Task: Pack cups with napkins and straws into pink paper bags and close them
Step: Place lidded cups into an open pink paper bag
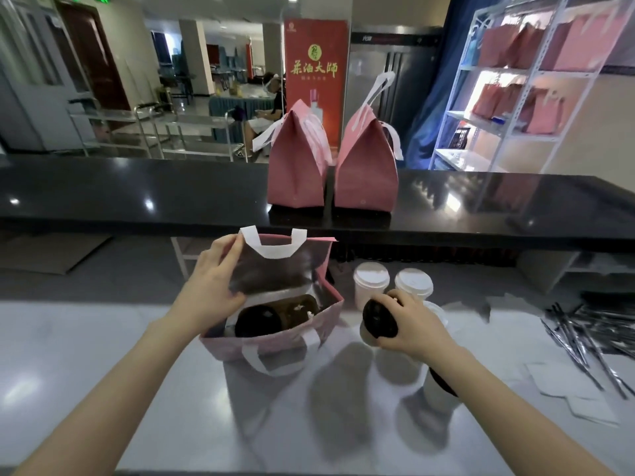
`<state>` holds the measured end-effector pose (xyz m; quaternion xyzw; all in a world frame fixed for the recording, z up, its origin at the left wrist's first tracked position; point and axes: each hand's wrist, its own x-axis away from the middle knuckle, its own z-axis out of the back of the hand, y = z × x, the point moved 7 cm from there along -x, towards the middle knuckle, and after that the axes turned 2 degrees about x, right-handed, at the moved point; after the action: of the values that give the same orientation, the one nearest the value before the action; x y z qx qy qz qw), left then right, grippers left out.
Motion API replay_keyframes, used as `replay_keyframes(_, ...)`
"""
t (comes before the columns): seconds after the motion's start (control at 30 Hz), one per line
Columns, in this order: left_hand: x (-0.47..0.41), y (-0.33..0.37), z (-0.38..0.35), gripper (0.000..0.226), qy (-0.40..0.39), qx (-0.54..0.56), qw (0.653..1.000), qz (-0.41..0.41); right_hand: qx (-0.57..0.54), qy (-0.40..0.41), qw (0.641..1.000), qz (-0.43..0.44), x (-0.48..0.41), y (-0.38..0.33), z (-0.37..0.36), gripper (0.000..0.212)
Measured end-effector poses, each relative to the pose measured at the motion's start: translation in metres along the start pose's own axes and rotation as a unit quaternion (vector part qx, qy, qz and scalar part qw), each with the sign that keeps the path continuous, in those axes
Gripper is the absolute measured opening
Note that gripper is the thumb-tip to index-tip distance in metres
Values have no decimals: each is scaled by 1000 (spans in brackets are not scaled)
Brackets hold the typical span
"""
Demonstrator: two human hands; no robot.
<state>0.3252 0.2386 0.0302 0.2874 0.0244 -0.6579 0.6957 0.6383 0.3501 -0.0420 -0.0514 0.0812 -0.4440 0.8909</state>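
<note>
Pink paper bag (227,347) | left hand (211,290) holds wall | right hand (416,327) grips black-lidded cup (379,319)

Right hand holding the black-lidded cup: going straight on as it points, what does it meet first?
Likely the right wall of the open pink paper bag, though depth is unclear.

my left hand (213,286), bare, forearm (113,383) bare down to the frame edge, my right hand (412,324) the same, bare wrist (457,353), bare forearm, slim fingers (225,250)
</note>
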Motion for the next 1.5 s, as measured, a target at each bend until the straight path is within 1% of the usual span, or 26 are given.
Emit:
replay_keyframes(0.1, -3, 4, 0, 106, -28, -28, 999, 9, -38, 77, 996, 22, 16, -12, 46, 79)
replay_keyframes(0.2, -4, 3, 1, 108, -36, -42, 998, 19, -69, 157, 983, 64, 29, -33, 100, 78)
replay_keyframes(0.27, -3, 3, 0, 109, -34, -46, 998, 17, -104, 191, 971, 101, 33, -53, 130, 76)
replay_keyframes(0.33, -3, 3, -1, 110, -33, -51, 998, 17, -133, 199, 961, 139, 33, -77, 143, 76)
replay_keyframes(0.43, -1, 1, -4, 112, -31, -53, 998, 19, -140, 166, 960, 177, 22, -115, 134, 76)
replay_keyframes(0.57, 2, 0, -4, 114, -22, -40, 999, 6, -92, 102, 974, 179, -6, -149, 94, 76)
replay_keyframes(0.7, 3, 1, -4, 114, -22, -44, 999, -9, 18, 34, 986, 163, -35, -162, 60, 78)
replay_keyframes(0.8, 6, 1, -5, 110, -14, -49, 999, -20, 105, -7, 981, 163, -50, -170, 41, 79)
replay_keyframes(0.9, 7, -1, -7, 110, -6, -52, 998, -28, 163, -40, 973, 156, -62, -173, 24, 81)
replay_keyframes(1.03, 7, -10, -10, 111, 3, -52, 998, -30, 173, -70, 975, 125, -75, -166, 5, 80)
replay_keyframes(1.17, 7, -18, -13, 120, -6, -40, 999, -19, 169, -87, 977, 98, -84, -155, -12, 75)
replay_keyframes(1.3, 4, -20, -17, 130, -41, -66, 996, -34, 168, -88, 978, 87, -93, -154, -23, 74)
replay_keyframes(1.5, -7, -23, -23, 142, -84, -77, 993, -34, 177, -120, 972, 99, -107, -155, -38, 77)
